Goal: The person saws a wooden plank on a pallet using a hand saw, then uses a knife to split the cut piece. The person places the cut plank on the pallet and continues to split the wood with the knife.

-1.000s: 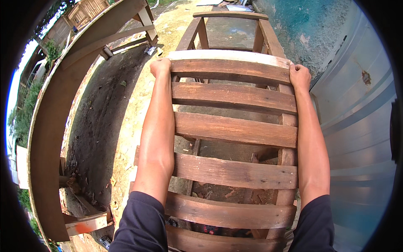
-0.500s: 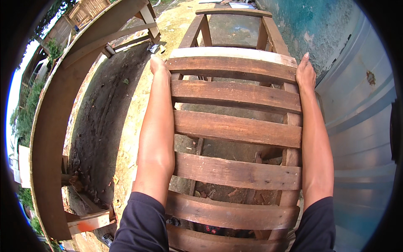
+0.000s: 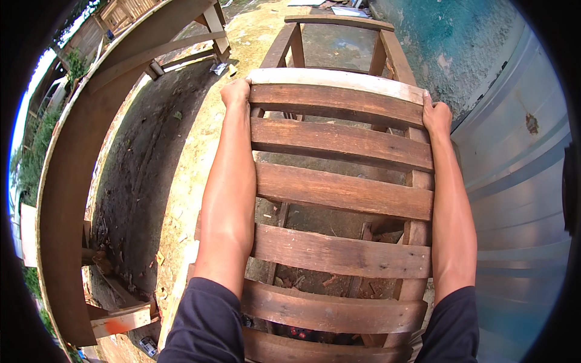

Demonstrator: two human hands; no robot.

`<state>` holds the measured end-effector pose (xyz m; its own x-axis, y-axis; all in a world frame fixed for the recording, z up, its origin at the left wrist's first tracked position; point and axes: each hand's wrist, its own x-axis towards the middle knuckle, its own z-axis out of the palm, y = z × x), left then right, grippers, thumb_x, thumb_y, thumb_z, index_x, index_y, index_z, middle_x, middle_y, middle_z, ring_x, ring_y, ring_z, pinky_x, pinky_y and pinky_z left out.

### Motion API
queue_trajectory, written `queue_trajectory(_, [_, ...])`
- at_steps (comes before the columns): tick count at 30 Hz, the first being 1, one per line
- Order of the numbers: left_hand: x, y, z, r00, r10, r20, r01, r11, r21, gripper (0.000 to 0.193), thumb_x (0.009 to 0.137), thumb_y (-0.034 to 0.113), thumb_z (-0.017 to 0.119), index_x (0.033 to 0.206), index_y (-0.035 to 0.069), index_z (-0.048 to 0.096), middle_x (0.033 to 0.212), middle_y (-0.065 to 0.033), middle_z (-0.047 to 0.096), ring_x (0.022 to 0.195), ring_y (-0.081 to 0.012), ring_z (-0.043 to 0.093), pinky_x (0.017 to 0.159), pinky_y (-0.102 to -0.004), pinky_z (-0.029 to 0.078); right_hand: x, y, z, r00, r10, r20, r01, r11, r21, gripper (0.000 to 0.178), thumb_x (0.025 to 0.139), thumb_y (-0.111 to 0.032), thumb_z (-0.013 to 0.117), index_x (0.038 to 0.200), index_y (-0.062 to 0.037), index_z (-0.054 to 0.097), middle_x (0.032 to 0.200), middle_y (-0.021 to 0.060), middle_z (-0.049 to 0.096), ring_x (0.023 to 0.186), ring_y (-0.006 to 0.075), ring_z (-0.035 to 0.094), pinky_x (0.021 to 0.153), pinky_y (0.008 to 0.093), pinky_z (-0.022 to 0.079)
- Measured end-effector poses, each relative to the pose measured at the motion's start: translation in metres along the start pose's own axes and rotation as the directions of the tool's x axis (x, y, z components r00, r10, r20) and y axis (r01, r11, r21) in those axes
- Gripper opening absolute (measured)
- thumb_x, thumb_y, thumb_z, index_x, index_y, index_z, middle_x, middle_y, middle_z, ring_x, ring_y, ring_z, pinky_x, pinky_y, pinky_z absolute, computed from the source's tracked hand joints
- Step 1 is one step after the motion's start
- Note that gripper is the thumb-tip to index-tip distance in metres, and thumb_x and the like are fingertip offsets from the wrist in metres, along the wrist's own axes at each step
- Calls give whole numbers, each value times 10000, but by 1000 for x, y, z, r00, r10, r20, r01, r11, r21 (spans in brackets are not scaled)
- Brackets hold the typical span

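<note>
A slatted wooden panel (image 3: 344,184) of brown boards on side rails stretches out in front of me between my arms. Its far board has a pale, sunlit top edge. At the far left corner my left hand (image 3: 235,92) is closed round the end of that board. My right hand (image 3: 437,115) is closed at the opposite corner, thumb lying up along the edge. Parts of the fingers of both hands are hidden by the wood. Beyond the panel stands an open brown wooden frame (image 3: 338,22), partly covered by it.
On the left a long wooden table or bench (image 3: 68,224) curves along the view, over shaded dirt ground (image 3: 145,151). To the right run a worn teal wall (image 3: 433,48) and a corrugated metal sheet (image 3: 514,199). Beneath the slats, debris lies on the ground.
My right hand has gone from fingers pointing up to a closed grip on the corner. The left hand has shifted slightly right, onto the board's end. The panel has barely moved.
</note>
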<state>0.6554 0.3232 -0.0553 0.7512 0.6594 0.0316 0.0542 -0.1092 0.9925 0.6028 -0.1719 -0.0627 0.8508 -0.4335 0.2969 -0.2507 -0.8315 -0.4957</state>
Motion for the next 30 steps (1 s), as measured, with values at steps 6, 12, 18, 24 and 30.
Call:
queue_trajectory(6, [-20,14,4,996,78,41,-45,852,-522,268,883,163,726,1018,-67,749,1034,-142,750,901,-220,713,849,-315,543,-10,-5,-12,917,-111,-384,254,904,344,602,1043,-500,483,1079,73,662,1087,271,649,1072,448,611,941,480,465])
queue_trajectory(12, [-13,15,-12,996,93,-1,-75,799,-597,536,968,412,658,1175,-82,684,1148,-169,720,1072,-238,676,969,-345,489,-44,-23,-46,890,-281,-359,429,783,450,518,1033,-443,557,1119,63,631,1129,198,631,1023,388,624,911,415,482])
queue_trajectory(18, [-87,32,-55,946,139,293,104,727,-679,625,986,436,616,1297,-104,576,1319,-246,615,1273,-318,575,1060,-433,481,-142,18,-176,766,-548,-337,643,652,401,280,929,-158,744,1100,39,645,1130,125,618,932,188,642,793,316,538])
queue_trajectory(24, [-245,103,-121,880,256,401,197,570,-797,546,982,335,657,1368,-26,519,1412,-156,538,1305,-303,523,1084,-505,468,-298,82,-312,709,-562,-427,690,679,252,330,852,-6,768,1149,18,625,1192,157,593,1057,268,616,861,376,539])
queue_trajectory(30, [-415,196,-242,824,323,465,253,524,-813,541,985,372,660,1386,55,482,1411,-130,515,1344,-290,482,1109,-532,444,-475,135,-401,742,-443,-503,608,761,225,383,800,49,768,1153,12,624,1186,180,591,1089,338,606,914,423,517])
